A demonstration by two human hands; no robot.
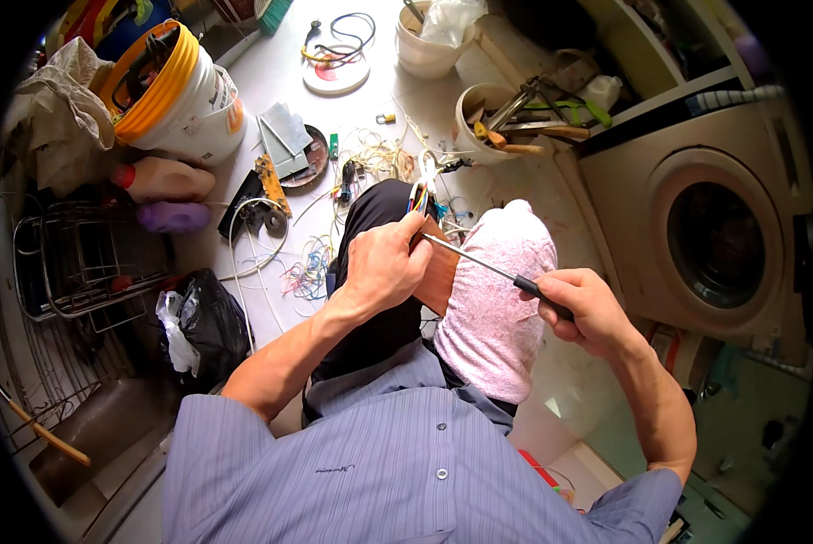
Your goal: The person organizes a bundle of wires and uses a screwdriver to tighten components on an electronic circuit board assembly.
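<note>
My right hand [588,310] is closed round the black handle of a screwdriver [479,262], whose long thin shaft points left and slightly up. Its tip meets the fingers of my left hand [379,267]. Those fingers are closed over my knees, and a bundle of coloured wires [417,198] comes out above them from a white cable [427,169]. A small dark piece at the screwdriver tip is mostly hidden by the left fingers. Over my right thigh lies a pink towel [502,299].
Wire scraps [311,267] litter the floor ahead. On the left are a white and yellow bucket [189,104], a wire rack [89,258] and a black plastic bag [212,317]. Rightward stand a tool bucket [465,127] and a front-loading washing machine [642,231].
</note>
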